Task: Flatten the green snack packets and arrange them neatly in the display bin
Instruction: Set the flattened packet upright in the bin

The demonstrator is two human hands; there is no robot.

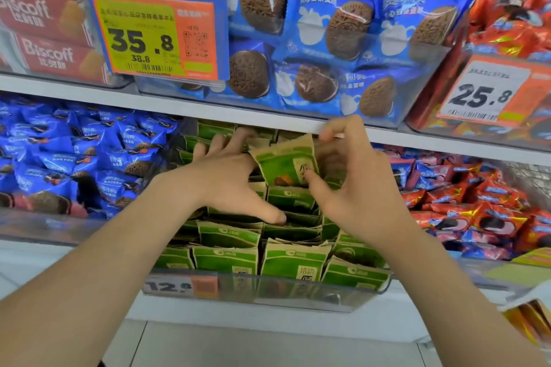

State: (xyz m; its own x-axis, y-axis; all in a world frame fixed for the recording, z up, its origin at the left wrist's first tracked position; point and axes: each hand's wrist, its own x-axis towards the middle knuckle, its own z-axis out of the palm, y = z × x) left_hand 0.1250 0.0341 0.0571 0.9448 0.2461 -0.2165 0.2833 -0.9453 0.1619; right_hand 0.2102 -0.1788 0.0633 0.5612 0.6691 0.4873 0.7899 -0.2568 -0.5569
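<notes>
Two hands over clear bin (268, 292). One green packet (286, 164) pinched in right hand (357, 188), thumb on front, held up above the rest. Flat left hand (229, 176), fingers straight, rests on back rows. Other green packets (292, 259) stand in rows inside bin.

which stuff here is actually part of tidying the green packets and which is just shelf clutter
Part of the job: green packets standing in the clear display bin; the raised packet pinched by the right hand; the left hand resting on the rows.

Just lying about: blue cookie packs, red packets, Biscoff boxes, price tags.
</notes>
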